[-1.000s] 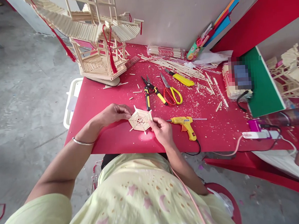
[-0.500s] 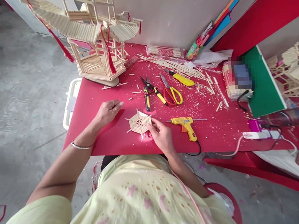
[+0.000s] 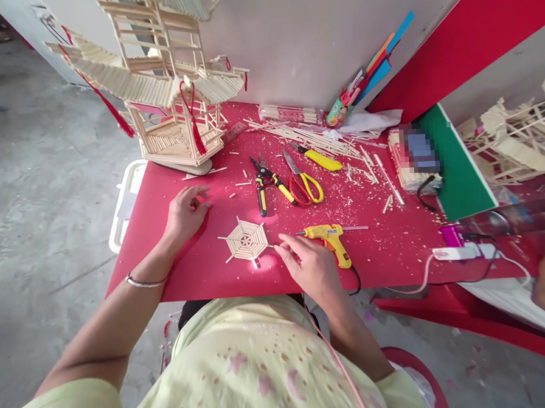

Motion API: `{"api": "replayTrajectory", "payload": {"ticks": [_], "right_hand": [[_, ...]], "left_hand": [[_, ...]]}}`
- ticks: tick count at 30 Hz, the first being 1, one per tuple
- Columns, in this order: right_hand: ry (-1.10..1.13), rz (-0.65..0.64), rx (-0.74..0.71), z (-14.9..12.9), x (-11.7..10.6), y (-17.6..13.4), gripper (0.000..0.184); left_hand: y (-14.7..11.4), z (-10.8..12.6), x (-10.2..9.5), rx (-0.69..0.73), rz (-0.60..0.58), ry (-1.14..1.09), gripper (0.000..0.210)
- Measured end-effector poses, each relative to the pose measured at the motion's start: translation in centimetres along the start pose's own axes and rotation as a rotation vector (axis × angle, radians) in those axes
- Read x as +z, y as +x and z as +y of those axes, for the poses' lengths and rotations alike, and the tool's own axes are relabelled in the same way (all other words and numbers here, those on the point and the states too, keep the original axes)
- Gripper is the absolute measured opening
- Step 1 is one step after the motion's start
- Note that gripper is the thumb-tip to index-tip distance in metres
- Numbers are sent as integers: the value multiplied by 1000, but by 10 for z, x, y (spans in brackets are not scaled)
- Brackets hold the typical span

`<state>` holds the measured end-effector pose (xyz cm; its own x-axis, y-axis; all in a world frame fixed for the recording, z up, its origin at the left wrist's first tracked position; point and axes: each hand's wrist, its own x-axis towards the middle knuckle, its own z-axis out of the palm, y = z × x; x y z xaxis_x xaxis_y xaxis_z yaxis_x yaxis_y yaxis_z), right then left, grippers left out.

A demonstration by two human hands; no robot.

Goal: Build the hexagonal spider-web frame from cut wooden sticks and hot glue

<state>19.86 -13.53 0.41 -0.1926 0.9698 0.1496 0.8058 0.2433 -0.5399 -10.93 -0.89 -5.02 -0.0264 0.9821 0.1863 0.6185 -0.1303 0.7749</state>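
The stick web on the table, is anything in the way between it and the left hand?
Nothing visible: just red tabletop lies between the left hand and the stick web. The glue gun lies off on the web's other side.

The right hand (image 3: 312,266), thumb and forefinger parted, is at the right spoke of a hexagonal stick lattice (image 3: 250,249); whether they touch is unclear. The left hand (image 3: 186,214) is loosely curled beyond the lattice's left side. Just right of the right fingertips lies a yellow glue gun (image 3: 331,236); farther beyond them are red-and-yellow scissors (image 3: 300,174) and a utility knife (image 3: 322,159). Beyond the left hand stands a stick pagoda (image 3: 142,83).
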Motion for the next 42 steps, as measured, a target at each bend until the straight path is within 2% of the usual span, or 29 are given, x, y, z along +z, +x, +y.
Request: {"api": "replayTrajectory", "payload": {"ticks": [2, 4, 7, 11, 14, 17, 19, 21, 23, 26, 29, 31, 34, 37, 42], "right_hand": [[-4, 3, -28, 6, -7, 3, 30], [1, -17, -57, 12, -15, 7, 28], [35, -77, -104, 20, -30, 16, 23], [60, -128, -154, 28, -53, 34, 23], [-2, -188, -206, 30, -66, 50, 24], [-40, -328, -259, 27, -67, 73, 22], [-19, -436, -294, 21, -59, 98, 21], [24, -506, -326, 13, -40, 132, 19], [16, -488, -289, 1, -13, 174, 18], [-106, -377, -249, -16, 34, 234, 23], [-217, -345, -206, -25, 72, 272, 31], [-243, -381, -207, -24, 86, 283, 29], [-272, -429, -238, -18, 91, 284, 21], [-287, -443, -286, -18, 85, 274, 17], [-233, -409, -354, -30, 65, 245, 14]], "left_hand": [[-1, 1, -1, -94, -41, -8, 19], [-2, 2, -1, -135, -49, 6, 34], [-2, 4, 3, -58, 24, -15, 44], [6, 14, 10, -49, -20, -23, 14], [16, 22, 10, 4, -67, 106, 16], [27, 20, 7, 47, -26, 373, 22], [33, 12, 4, -8, 47, 504, 25], [37, 1, 0, -88, 109, 534, 24], [40, -9, -5, -144, 143, 526, 23], [43, -17, -12, -183, 186, 525, 22], [43, -16, -17, -183, 224, 520, 22], [42, -13, -18, -152, 232, 529, 22], [38, -5, -17, -96, 200, 548, 24], [34, 2, -17, -18, 146, 518, 24], [27, 9, -15, 299, 33, 432, 30]]}}
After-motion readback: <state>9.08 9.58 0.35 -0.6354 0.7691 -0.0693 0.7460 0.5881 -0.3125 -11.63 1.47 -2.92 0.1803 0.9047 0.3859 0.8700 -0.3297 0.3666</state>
